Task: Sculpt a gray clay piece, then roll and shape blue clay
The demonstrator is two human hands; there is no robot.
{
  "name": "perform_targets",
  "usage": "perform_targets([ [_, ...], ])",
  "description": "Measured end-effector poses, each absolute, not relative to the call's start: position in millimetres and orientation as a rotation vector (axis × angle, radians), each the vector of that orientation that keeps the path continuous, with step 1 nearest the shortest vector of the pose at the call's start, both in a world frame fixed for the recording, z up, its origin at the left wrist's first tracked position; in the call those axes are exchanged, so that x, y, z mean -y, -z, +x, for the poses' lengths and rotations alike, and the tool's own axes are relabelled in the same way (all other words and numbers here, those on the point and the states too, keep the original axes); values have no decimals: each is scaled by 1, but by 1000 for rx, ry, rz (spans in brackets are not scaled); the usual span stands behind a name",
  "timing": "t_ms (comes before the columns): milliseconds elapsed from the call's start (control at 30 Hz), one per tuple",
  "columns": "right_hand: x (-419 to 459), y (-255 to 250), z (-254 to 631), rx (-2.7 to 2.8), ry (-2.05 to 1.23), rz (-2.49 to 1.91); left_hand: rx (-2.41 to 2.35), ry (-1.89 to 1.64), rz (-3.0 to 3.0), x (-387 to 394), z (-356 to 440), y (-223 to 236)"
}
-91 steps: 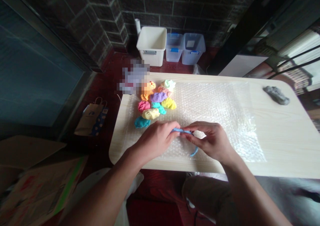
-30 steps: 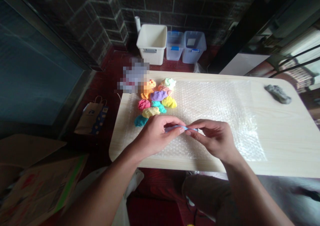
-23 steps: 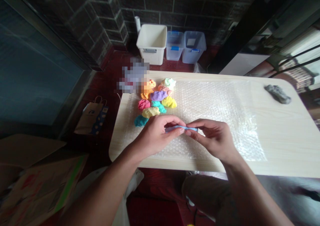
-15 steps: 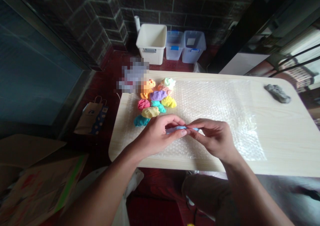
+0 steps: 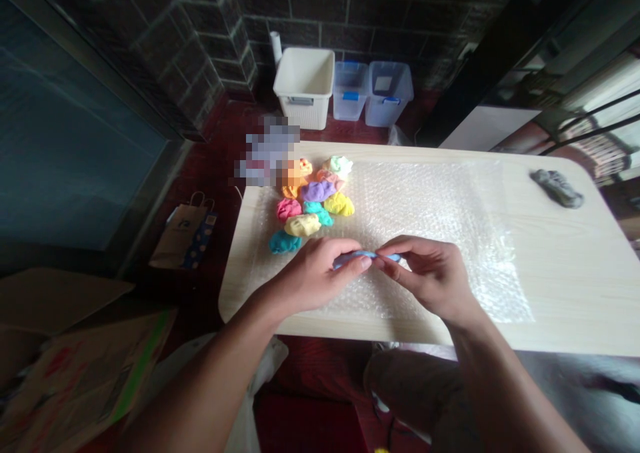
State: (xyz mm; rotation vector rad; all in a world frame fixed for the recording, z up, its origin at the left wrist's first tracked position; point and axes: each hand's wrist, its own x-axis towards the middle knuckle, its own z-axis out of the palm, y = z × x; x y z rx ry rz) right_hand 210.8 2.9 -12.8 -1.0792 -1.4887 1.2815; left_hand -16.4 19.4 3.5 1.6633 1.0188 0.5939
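Observation:
A thin, soft strip of light-blue modelling clay point(image 5: 343, 261) is held between my two hands above the table's near half. My left hand point(image 5: 320, 273) pinches its left part between thumb and fingers. On the other side, my right hand point(image 5: 425, 273) pinches it with thumb and index finger, and a short blue end shows past the fingertips. The hands nearly touch at the middle, hiding part of the strip. Just beyond my left hand, several soft lumps lie bunched together, among them a teal lump point(image 5: 285, 241), a pale yellow lump point(image 5: 303, 225) and a purple lump point(image 5: 319, 191).
Bubble wrap point(image 5: 425, 199) covers much of the wooden table point(image 5: 565, 273). A grey lump point(image 5: 557, 187) lies at the far right. Beyond the table stand a white bin point(image 5: 305, 103) and two clear boxes. To the left are a paper bag point(image 5: 175, 236) and cardboard point(image 5: 85, 373).
My left fingers have shifted slightly back from the right fingertips, so more of the blue strip shows between them. Both hands keep their pinch, and the lumps have not moved.

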Motion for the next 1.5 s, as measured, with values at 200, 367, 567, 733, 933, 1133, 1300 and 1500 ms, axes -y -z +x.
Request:
perform_targets([
  [200, -4, 12, 211, 1559, -1274, -1040, -1027, -550, 1724, -21, -16, -6],
  [367, -5, 9, 211, 1599, -1255, -1015, -1011, -526, 1720, -20, -16, -7],
  [567, -5, 7, 213, 1633, -1281, -982, -981, -564, 1648, -21, -17, -8],
  [733, -5, 8, 211, 1664, -1273, -1009, -1007, -612, 1650, -23, -17, -6],
  [933, -3, 8, 210, 1634, -1272, -1041, -998, -651, 1608, -20, -17, -4],
  [1133, -2, 13, 210, 1500, -1283, -1077, -927, -843, 1525, -19, -13, 0],
  [1300, -2, 10, 209, 1541, -1280, -1081, -950, -826, 1582, -20, -13, -3],
  [1500, -2, 8, 208, 1439, -1300, -1107, -922, -819, 1546, -18, -11, -4],
])
